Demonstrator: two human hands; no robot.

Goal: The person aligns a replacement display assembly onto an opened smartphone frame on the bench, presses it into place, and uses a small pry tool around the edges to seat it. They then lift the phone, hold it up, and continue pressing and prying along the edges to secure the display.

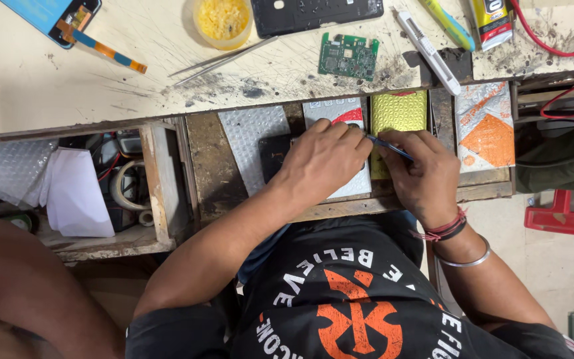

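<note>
- Right hand [426, 179] fingers pinched together on a thin blue-handled tool [390, 148], long axis slanting up and toward the left hand, tip hidden at that hand's knuckles
- Left hand [323, 159] curled, fingers together, pressing down on a flat white packet with a red patch [340, 112]; cannot tell whether anything is held beneath the palm
- Packet lying in the open drawer [214, 166] under the desk's front edge, directly beneath the left fingers and just left of the right ones; left hand nearer
- Small dark flat panel [274, 159] just left of the left hand, partly covered by it
- Yellow bubble-textured pouch [400, 110] touching the packet's right side, above the right hand
- Silver bubble pouch [250, 133] toward the drawer's left side, orange-and-white pouch [486, 123] at its right end
- On the scratched pale desk [48, 80], near its front edge: green circuit board [348, 57], metal tweezers [224, 60], yellow round tub [222, 21], all well apart from both hands
</note>
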